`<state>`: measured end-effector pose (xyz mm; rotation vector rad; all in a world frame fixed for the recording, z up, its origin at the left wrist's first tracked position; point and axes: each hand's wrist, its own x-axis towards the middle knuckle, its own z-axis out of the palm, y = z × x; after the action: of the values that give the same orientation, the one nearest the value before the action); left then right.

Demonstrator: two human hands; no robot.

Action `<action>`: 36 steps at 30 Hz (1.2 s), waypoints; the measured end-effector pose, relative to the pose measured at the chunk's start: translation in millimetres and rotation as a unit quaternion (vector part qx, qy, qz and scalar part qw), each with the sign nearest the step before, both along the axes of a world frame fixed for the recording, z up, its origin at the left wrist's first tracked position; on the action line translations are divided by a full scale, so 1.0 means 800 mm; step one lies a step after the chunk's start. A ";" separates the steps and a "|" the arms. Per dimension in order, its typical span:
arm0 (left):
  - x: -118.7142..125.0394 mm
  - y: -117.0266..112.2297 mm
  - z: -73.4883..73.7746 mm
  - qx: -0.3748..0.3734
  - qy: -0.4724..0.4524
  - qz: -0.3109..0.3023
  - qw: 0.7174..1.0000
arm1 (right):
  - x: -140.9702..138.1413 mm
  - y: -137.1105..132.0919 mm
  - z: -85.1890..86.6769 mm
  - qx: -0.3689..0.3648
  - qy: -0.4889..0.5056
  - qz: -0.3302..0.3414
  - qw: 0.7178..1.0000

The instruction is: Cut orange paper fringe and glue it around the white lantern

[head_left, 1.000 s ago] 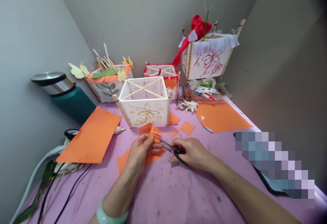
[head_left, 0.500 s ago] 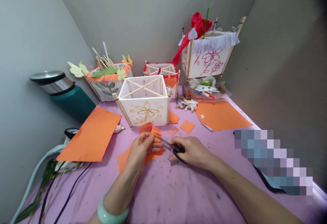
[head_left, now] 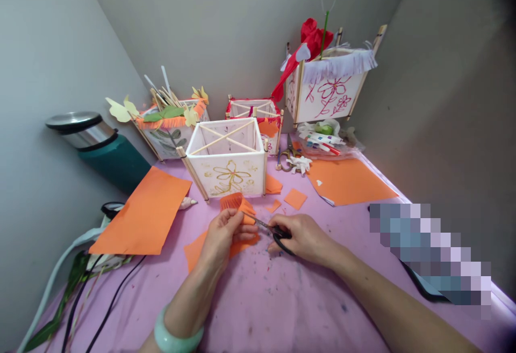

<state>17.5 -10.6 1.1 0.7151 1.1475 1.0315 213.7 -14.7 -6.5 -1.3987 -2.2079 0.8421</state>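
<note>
Starting at the left edge of the surface, a teal flask with a steel lid stands upright, while black cords and green leaves trail across the near-left corner. Moving right, a loose orange sheet lies flat, and behind it sits an orange-fringed lantern stuffed with wooden sticks.

Now the action, near the middle! The left hand, a jade bangle on its wrist, pinches a curled, fringed orange paper strip just in front of a white lantern frame, above an orange scrap. The right hand is clenched on black-handled scissors, blades reaching across to the strip.

Farther right come a small orange square, gold-handled scissors, a bag of markers and a big orange sheet. Behind them rises a red-flowered lantern.
</note>
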 end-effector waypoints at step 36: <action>-0.002 0.001 -0.001 0.016 0.006 0.011 1.000 | -0.004 -0.002 0.003 -0.008 0.001 -0.004 1.000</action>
<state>16.0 -9.5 0.6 0.7364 1.1534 1.0670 210.8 -16.2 -4.1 -1.4117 -2.1970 0.8612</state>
